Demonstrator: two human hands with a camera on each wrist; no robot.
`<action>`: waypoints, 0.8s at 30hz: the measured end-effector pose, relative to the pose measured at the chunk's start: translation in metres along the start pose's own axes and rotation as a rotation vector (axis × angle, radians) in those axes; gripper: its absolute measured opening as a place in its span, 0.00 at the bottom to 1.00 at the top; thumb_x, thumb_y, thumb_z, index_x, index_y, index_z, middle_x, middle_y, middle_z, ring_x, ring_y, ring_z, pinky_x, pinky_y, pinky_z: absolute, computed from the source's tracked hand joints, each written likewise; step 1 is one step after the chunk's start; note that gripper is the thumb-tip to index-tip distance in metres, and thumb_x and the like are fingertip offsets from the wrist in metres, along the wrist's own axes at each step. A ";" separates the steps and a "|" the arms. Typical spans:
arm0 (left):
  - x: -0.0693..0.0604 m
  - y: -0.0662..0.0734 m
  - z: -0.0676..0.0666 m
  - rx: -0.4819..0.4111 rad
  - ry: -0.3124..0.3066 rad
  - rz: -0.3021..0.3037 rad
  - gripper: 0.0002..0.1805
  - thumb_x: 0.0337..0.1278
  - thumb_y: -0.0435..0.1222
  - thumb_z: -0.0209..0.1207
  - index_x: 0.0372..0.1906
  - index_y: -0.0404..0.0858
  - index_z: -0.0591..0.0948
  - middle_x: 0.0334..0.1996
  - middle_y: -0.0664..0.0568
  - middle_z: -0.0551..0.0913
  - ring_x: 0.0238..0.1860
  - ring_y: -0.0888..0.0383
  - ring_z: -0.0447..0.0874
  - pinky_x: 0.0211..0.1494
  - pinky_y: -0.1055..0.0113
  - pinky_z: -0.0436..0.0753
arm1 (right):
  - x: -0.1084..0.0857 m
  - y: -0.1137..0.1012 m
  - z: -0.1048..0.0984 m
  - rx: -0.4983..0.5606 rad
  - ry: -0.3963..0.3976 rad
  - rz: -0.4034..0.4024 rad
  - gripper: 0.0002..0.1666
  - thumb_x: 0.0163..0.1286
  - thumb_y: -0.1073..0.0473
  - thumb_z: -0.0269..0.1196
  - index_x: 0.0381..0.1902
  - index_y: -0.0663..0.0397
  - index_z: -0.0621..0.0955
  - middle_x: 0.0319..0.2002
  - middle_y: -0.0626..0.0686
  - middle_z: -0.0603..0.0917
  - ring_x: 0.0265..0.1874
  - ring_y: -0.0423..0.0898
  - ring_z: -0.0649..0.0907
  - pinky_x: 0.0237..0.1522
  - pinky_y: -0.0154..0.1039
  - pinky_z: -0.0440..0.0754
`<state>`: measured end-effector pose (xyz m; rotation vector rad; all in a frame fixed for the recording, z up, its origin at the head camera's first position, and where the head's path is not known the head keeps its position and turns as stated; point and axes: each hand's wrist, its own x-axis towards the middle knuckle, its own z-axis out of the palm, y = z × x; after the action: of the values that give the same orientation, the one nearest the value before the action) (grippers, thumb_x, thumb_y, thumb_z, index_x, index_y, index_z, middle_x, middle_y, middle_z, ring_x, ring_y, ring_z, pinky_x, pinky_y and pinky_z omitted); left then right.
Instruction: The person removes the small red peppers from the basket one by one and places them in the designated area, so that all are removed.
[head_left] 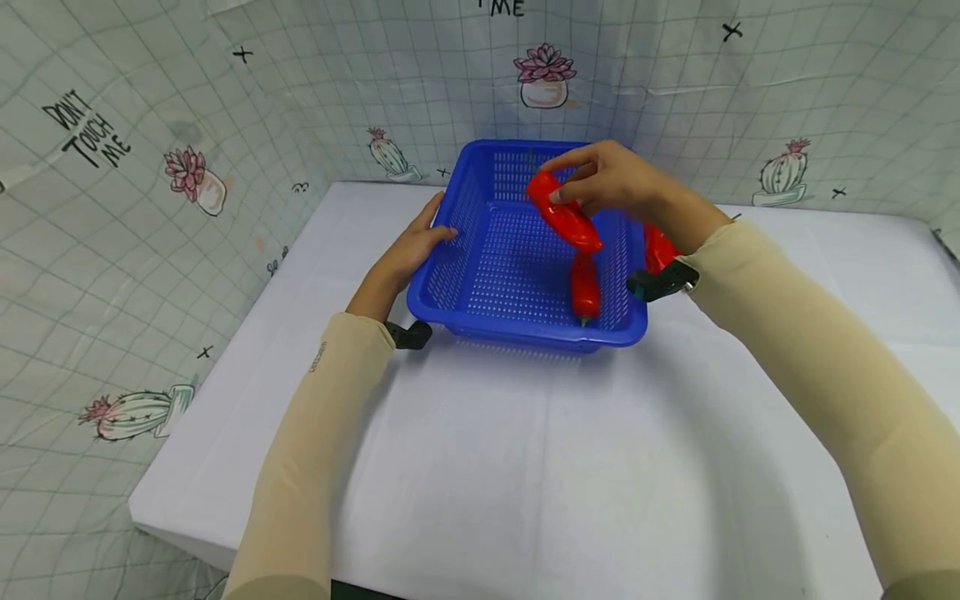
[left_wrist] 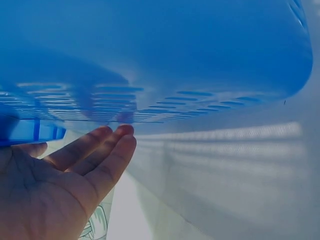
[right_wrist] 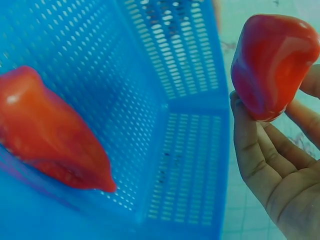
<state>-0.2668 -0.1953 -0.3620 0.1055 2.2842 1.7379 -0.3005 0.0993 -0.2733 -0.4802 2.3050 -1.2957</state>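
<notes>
A blue plastic basket (head_left: 517, 250) with slotted walls stands on the white table. My left hand (head_left: 415, 243) grips its left rim, thumb over the edge; in the left wrist view the fingers (left_wrist: 107, 160) lie along the outside wall. My right hand (head_left: 609, 177) pinches a shiny red pepper (head_left: 562, 214) above the basket's right side. Inside the basket, near its front right corner, lies another red pepper (head_left: 585, 287) with a green stem. The right wrist view shows the held pepper (right_wrist: 275, 62) between thumb and fingers and the other pepper (right_wrist: 52, 132) in the basket.
More red pepper (head_left: 660, 248) shows on the table just right of the basket, partly hidden by my right wrist. Behind the table hangs a checked cloth (head_left: 645, 92) with cactus drawings. The white tabletop (head_left: 480, 450) extends in front.
</notes>
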 end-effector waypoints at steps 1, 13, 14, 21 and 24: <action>0.000 0.000 0.000 0.002 -0.004 -0.002 0.43 0.65 0.33 0.47 0.80 0.50 0.41 0.79 0.45 0.45 0.74 0.41 0.57 0.74 0.46 0.59 | -0.002 0.000 -0.002 0.007 0.012 -0.005 0.32 0.67 0.57 0.66 0.68 0.52 0.73 0.53 0.57 0.82 0.41 0.45 0.86 0.44 0.36 0.85; -0.004 -0.001 0.002 0.000 0.008 -0.015 0.43 0.66 0.36 0.47 0.79 0.57 0.40 0.79 0.50 0.44 0.75 0.43 0.54 0.75 0.47 0.57 | -0.020 0.011 -0.032 0.027 0.127 -0.029 0.36 0.66 0.54 0.66 0.71 0.51 0.70 0.46 0.48 0.82 0.36 0.44 0.82 0.38 0.31 0.84; -0.004 -0.001 0.002 -0.002 0.006 -0.013 0.43 0.66 0.36 0.47 0.79 0.57 0.40 0.79 0.50 0.44 0.75 0.43 0.54 0.75 0.47 0.57 | -0.021 0.013 -0.035 0.039 0.137 -0.029 0.36 0.66 0.54 0.66 0.71 0.51 0.70 0.47 0.48 0.82 0.35 0.43 0.82 0.38 0.31 0.84; -0.008 0.006 0.002 -0.017 -0.017 -0.012 0.44 0.65 0.34 0.47 0.80 0.53 0.40 0.79 0.47 0.43 0.75 0.42 0.53 0.76 0.47 0.56 | -0.032 0.030 -0.053 0.085 0.241 0.010 0.36 0.67 0.53 0.66 0.71 0.53 0.70 0.50 0.47 0.79 0.31 0.41 0.80 0.36 0.28 0.83; -0.017 0.016 0.004 0.001 -0.021 -0.026 0.43 0.65 0.34 0.46 0.80 0.50 0.39 0.79 0.45 0.44 0.75 0.41 0.53 0.75 0.46 0.56 | -0.037 0.038 -0.060 0.088 0.295 0.034 0.36 0.67 0.53 0.66 0.70 0.52 0.71 0.46 0.44 0.80 0.32 0.41 0.80 0.36 0.27 0.83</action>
<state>-0.2516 -0.1909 -0.3444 0.0935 2.2615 1.7145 -0.3046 0.1795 -0.2704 -0.2314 2.4649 -1.5303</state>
